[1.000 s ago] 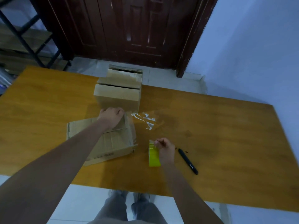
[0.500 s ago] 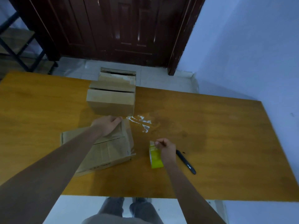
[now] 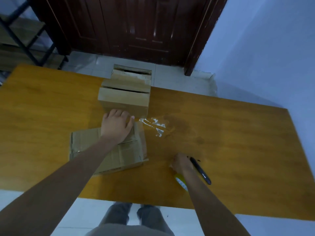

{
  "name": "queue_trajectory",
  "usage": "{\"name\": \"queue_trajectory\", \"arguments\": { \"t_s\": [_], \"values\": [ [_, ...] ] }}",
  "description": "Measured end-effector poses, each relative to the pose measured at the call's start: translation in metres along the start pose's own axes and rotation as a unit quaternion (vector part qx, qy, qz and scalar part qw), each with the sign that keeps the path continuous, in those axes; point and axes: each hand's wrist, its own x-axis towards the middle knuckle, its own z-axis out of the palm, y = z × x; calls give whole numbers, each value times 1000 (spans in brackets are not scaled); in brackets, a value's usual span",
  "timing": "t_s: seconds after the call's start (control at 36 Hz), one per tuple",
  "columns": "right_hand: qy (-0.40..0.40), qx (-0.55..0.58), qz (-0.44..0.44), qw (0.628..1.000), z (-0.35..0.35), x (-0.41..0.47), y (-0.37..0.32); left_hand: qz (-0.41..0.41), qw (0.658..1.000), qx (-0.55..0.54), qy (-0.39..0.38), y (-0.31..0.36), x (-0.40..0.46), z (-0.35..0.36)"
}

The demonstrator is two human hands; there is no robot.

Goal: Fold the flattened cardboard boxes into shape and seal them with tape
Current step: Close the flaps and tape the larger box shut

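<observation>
Lying near the middle of the desk (image 3: 238,133), a flattened cardboard box (image 3: 126,157) is pressed down by the left hand (image 3: 116,127), whose fingers are spread flat over its far end. Just beyond it, a folded box (image 3: 124,99) is seen at the desk's far edge. Nearer the front edge, the right hand (image 3: 181,163) is curled around a yellow tape roll (image 3: 181,181), beside a black pen (image 3: 201,171). Crumpled clear tape (image 3: 154,125) is stuck between the boxes and the pen.

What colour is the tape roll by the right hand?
Bright yellow-green; the tape roll shows only partly, under the right hand, in the head view.
</observation>
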Motion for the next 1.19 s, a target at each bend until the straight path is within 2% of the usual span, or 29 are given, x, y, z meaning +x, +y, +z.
{"name": "queue_trajectory", "arguments": {
  "t_s": [0.11,0.25,0.33,0.44,0.56,0.72,0.83,0.97,1.19],
  "values": [
    [56,25,10,998,1,10,-9,-9,1000,4,22,2,-10,1],
    [75,166,-18,983,-14,25,-35,-16,1000,1,-15,-2,-20,8],
    [70,210,-34,975,-13,33,-51,-20,999,-5,-25,-8,-27,19],
    [51,188,-44,980,-10,42,-59,-17,1000,-5,-19,-13,-32,25],
    [63,166,-55,983,-3,46,-55,-26,999,0,-22,-16,-31,28],
    [98,189,-78,974,3,49,-51,-24,1000,2,-13,-17,-30,31],
    [57,187,-67,978,2,51,-48,-23,1000,6,-16,-16,-30,31],
    [65,178,-62,980,-1,47,-47,-21,1000,5,-9,-16,-29,33],
    [96,87,-101,986,-5,41,-43,-12,1000,6,13,-14,-29,34]
  ]
}}
